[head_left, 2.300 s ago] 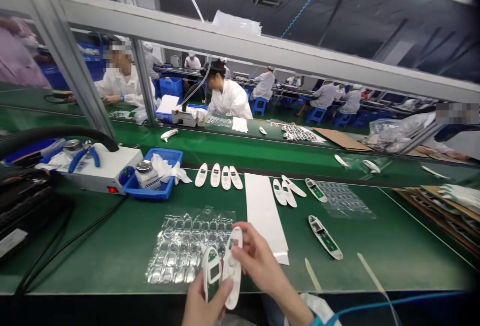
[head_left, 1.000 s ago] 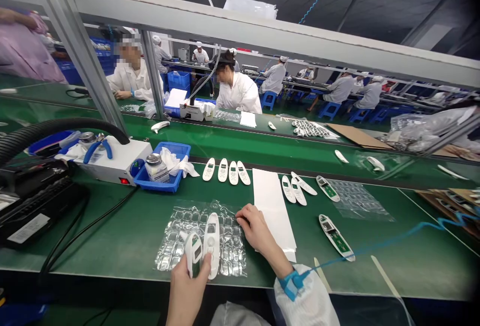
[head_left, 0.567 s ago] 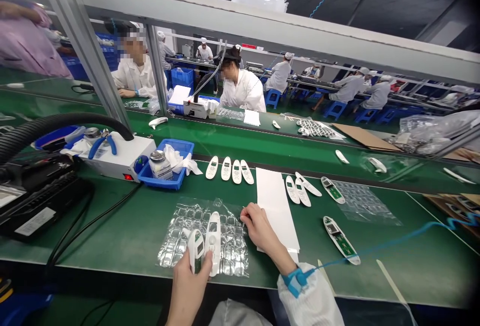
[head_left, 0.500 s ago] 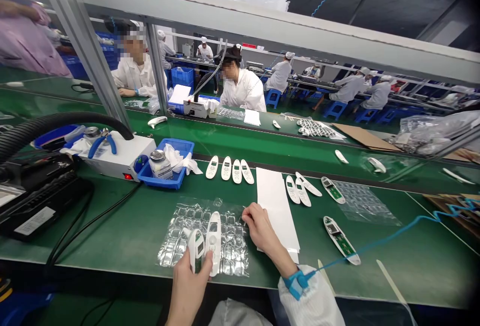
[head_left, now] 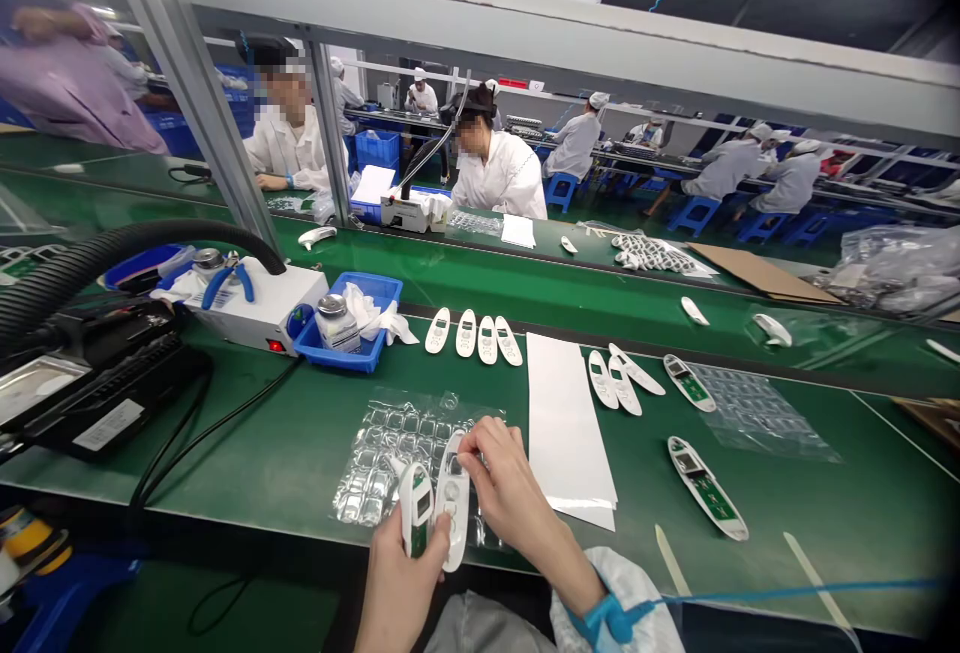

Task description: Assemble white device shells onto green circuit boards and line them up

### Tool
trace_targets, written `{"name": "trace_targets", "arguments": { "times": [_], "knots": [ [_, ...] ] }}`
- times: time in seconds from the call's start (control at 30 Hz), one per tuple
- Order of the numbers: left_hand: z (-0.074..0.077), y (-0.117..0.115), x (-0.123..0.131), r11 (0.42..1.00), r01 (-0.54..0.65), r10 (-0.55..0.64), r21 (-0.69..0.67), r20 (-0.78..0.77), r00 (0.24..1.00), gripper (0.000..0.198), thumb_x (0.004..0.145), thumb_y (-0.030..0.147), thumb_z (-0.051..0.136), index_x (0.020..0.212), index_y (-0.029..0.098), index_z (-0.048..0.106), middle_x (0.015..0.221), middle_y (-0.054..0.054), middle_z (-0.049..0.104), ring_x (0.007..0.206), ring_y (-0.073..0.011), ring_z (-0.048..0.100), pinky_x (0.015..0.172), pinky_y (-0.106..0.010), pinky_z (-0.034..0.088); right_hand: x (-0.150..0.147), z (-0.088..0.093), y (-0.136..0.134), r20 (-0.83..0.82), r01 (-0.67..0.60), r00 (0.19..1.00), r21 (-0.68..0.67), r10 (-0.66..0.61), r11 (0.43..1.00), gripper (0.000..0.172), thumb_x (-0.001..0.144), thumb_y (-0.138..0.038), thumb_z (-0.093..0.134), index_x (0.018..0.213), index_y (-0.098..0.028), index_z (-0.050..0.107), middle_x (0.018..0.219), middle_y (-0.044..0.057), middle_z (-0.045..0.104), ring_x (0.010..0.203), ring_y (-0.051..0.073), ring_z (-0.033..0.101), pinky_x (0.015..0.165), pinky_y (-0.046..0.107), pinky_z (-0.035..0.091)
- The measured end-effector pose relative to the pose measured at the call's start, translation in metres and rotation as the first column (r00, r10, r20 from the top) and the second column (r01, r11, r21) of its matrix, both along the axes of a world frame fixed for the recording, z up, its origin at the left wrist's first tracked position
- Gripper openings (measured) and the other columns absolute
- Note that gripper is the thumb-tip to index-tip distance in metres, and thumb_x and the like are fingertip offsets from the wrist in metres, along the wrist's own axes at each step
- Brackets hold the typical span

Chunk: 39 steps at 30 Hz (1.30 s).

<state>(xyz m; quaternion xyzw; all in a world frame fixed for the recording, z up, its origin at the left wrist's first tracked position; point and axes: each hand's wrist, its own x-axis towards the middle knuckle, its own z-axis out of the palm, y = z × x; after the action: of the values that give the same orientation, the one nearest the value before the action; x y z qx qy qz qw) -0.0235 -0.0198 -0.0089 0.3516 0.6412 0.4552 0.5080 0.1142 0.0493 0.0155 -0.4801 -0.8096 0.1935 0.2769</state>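
In my left hand point(head_left: 403, 571) are two white casing parts. One is a thermometer-like handheld body point(head_left: 417, 505) with a small screen and green circuit board. Beside it, under my thumb, stands a long white front cover point(head_left: 451, 498) with button holes. My right hand point(head_left: 504, 481) pinches thumb and forefinger together at the cover's upper end. Whatever may be between those fingertips is too small or hidden to make out. Beneath both hands lies a clear plastic blister tray point(head_left: 375, 448).
Several white covers point(head_left: 486, 339) line the bench's far side. White paper sheets point(head_left: 559, 413) lie right of my hands, with open circuit-board housings point(head_left: 706, 486) farther right. At left are a blue bin point(head_left: 352, 358) and a white box point(head_left: 289, 308). A blue cord point(head_left: 795, 588) runs from my right wrist.
My right hand has moved left and down from the blister tray's right edge to the top of the cover. My left hand keeps hold of both parts. The view has shifted slightly.
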Motion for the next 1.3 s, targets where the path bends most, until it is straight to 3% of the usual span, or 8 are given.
{"name": "trace_targets", "arguments": {
  "times": [0.53,0.87,1.07,1.2,1.3],
  "knots": [
    [0.0,-0.004,-0.002,1.0,-0.002,0.003,-0.011,0.031,1.0,0.04,0.069,0.051,0.067,0.08,0.013,0.062,0.059,-0.002,0.059,0.048,-0.0166,0.05,0.045,-0.027,0.043,-0.008,-0.005,-0.005,0.119,0.007,0.993,0.144,-0.025,0.99,0.02,0.098,-0.012,0.032,0.086,-0.02,0.046,0.087,0.005,0.052,0.081,0.021,0.044,0.072,0.036,0.029],
    [-0.003,-0.008,-0.002,0.998,-0.058,0.057,0.04,0.027,0.998,0.036,0.068,0.049,0.071,0.075,0.015,0.062,0.058,-0.002,0.058,0.045,-0.0155,0.047,0.042,-0.025,0.042,-0.01,-0.002,-0.008,0.132,0.001,0.991,0.107,-0.015,0.994,0.019,0.096,-0.009,0.036,0.084,-0.019,0.048,0.086,0.004,0.053,0.081,0.02,0.045,0.072,0.034,0.03],
    [-0.002,-0.01,-0.004,0.999,-0.029,0.028,0.037,0.027,0.999,0.035,0.069,0.048,0.07,0.073,0.015,0.06,0.055,0.0,0.055,0.045,-0.0153,0.048,0.043,-0.025,0.042,-0.012,-0.004,-0.009,0.081,0.001,0.997,0.12,-0.011,0.993,0.018,0.096,-0.011,0.038,0.085,-0.019,0.049,0.085,0.003,0.053,0.081,0.019,0.046,0.074,0.034,0.03],
    [-0.001,-0.012,-0.007,1.0,-0.018,0.018,0.023,0.026,0.999,0.035,0.07,0.047,0.069,0.076,0.014,0.062,0.054,0.0,0.055,0.044,-0.0151,0.049,0.043,-0.024,0.042,-0.012,-0.005,-0.014,-0.056,0.014,0.998,0.05,-0.012,0.999,0.013,0.097,-0.017,0.041,0.087,-0.02,0.049,0.088,0.002,0.053,0.083,0.018,0.048,0.075,0.033,0.033],
    [0.001,-0.017,-0.011,0.999,-0.034,0.034,0.026,0.023,0.999,0.034,0.07,0.046,0.068,0.076,0.014,0.063,0.056,-0.001,0.056,0.045,-0.0149,0.048,0.043,-0.024,0.042,-0.015,-0.007,-0.02,-0.211,0.052,0.974,-0.146,-0.082,0.988,0.011,0.093,-0.022,0.049,0.084,-0.021,0.043,0.081,0.0,0.05,0.072,0.015,0.047,0.068,0.028,0.037]
  ]
}}
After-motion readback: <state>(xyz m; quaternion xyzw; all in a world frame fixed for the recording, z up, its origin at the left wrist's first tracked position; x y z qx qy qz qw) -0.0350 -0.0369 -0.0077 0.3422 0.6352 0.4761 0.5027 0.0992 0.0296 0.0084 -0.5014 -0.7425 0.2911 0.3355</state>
